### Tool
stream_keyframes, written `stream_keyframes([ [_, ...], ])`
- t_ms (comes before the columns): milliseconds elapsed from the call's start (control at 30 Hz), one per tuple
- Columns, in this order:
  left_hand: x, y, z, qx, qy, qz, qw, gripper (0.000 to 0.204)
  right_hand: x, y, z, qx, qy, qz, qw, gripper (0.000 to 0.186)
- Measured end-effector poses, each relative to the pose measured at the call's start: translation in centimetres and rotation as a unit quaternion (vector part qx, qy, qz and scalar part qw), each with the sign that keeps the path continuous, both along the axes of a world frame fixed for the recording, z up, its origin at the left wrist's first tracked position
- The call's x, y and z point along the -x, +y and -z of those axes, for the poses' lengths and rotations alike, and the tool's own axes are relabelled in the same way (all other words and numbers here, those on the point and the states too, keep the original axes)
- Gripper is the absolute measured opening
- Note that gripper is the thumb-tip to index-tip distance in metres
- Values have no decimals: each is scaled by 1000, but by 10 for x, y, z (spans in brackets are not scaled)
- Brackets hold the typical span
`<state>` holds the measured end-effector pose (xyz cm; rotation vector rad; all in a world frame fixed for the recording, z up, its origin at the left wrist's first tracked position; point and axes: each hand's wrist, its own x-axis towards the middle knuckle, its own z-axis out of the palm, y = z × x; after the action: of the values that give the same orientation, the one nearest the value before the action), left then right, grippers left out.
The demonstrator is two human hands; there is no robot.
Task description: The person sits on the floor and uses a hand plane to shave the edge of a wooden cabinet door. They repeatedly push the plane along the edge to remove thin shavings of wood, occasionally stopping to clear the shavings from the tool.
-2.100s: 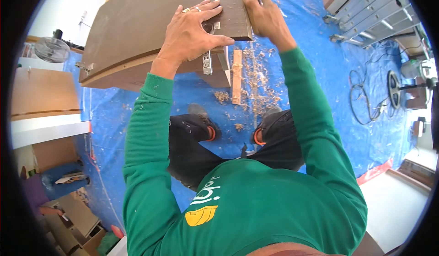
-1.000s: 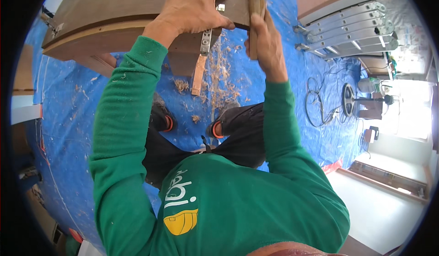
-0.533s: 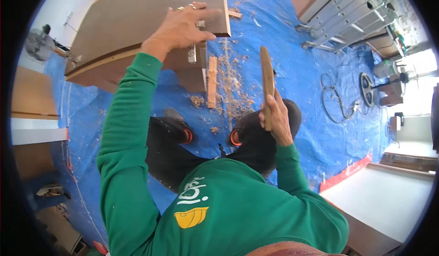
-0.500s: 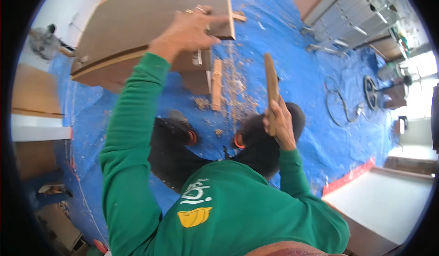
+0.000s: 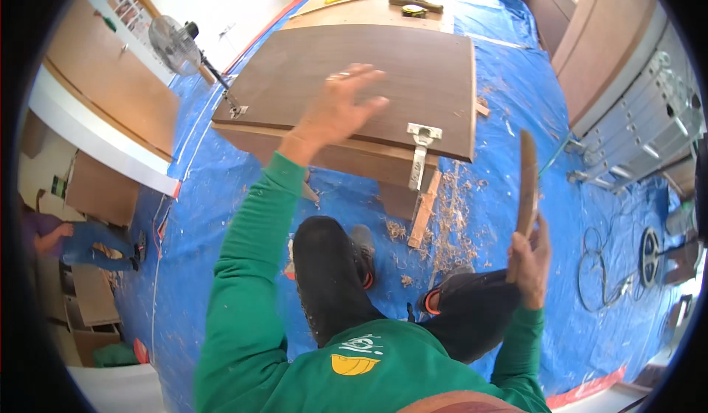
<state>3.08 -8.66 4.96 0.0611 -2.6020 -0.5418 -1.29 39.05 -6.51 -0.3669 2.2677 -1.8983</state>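
Observation:
A brown cabinet door panel (image 5: 295, 59) lies flat on a wooden support in front of me. Two metal hinges sit along its near edge, one hinge (image 5: 424, 136) near the right corner and another hinge (image 5: 237, 110) at the left corner. Over the panel's near half is my left hand (image 5: 335, 110), fingers stretched out and slightly blurred, holding nothing. Whether it touches the surface I cannot tell. Off to the panel's right, my right hand (image 5: 532, 262) grips the lower end of a long narrow wooden piece (image 5: 527, 181), held upright.
Blue sheeting (image 5: 243, 214) covers the floor, with wood shavings (image 5: 450, 221) and a wooden strip (image 5: 424, 214) near my feet. Beyond the panel lie a hand plane (image 5: 417, 3) and a tape measure (image 5: 414, 12). A fan (image 5: 173, 44) stands left, a folded ladder (image 5: 641, 125) right. Another person (image 5: 88, 240) is far left.
My view has tilted up, showing more of the panel and bench. My left hand has shifted from the panel's right edge toward its middle. My right hand still grips the wooden piece.

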Motion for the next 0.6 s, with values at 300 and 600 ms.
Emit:
stream_keyframes([
  [300,-10,-71,45,112,-106,-217,964,74,236,-228,-112,-195,365,-156,897,79],
  [600,-17,-69,27,78,-124,-224,964,82,307,-513,-142,-322,455,-221,800,68],
])
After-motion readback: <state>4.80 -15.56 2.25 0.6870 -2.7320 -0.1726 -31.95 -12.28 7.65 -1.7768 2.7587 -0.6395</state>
